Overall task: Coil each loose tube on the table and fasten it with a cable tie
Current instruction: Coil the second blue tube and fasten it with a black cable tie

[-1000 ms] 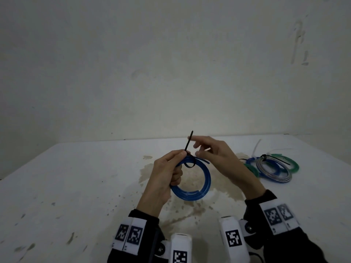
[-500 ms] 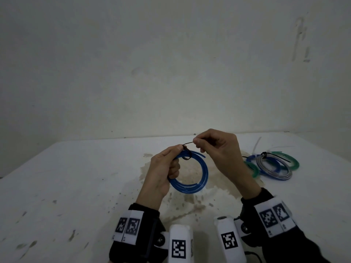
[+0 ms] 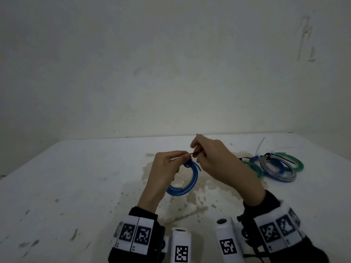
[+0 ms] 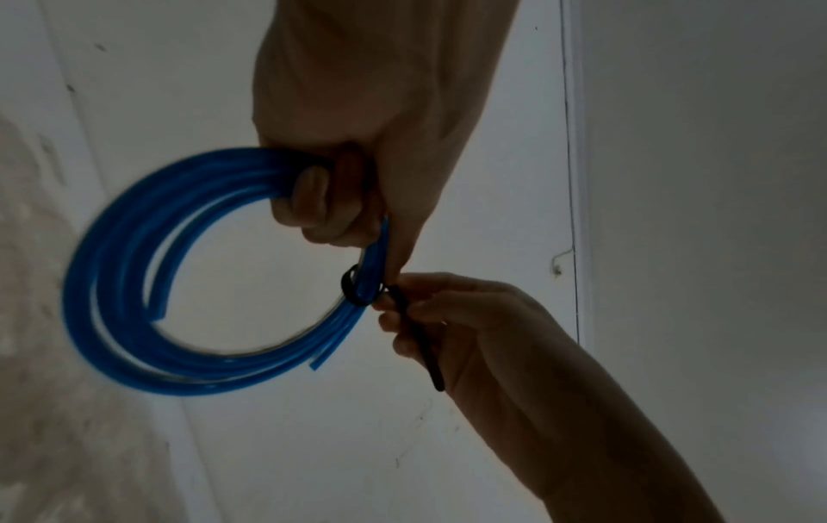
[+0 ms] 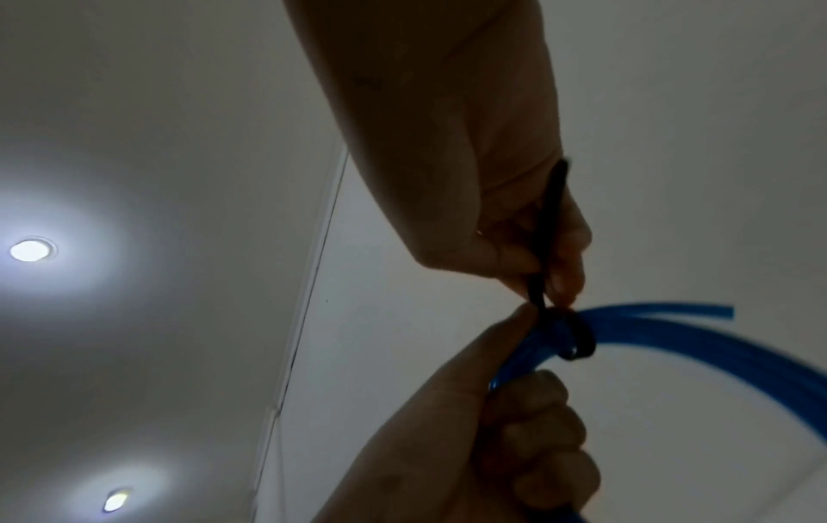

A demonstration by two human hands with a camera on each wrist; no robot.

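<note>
A blue tube coil [image 3: 191, 182] [image 4: 134, 311] [image 5: 698, 339] hangs above the table's middle. My left hand [image 3: 167, 168] [image 4: 340, 198] [image 5: 505, 407] grips its top left side with curled fingers. A black cable tie [image 3: 190, 162] [image 4: 358, 288] [image 5: 577, 336] loops tightly round the coil's strands just past the left fingertips. My right hand [image 3: 207, 156] [image 4: 429, 311] [image 5: 537, 254] pinches the tie's free tail, which runs back through the palm in both wrist views.
A pile of tied coils [image 3: 275, 167], blue, grey and green, lies on the white table [image 3: 76, 186] at the right, with a clear tube end beside it. A brown stain marks the table under my hands. A bare wall stands behind.
The tie's tail stood upright a second ago; my right hand has since pulled it to the right, and the loop has drawn tight. Both hands and the coil have risen slightly.
</note>
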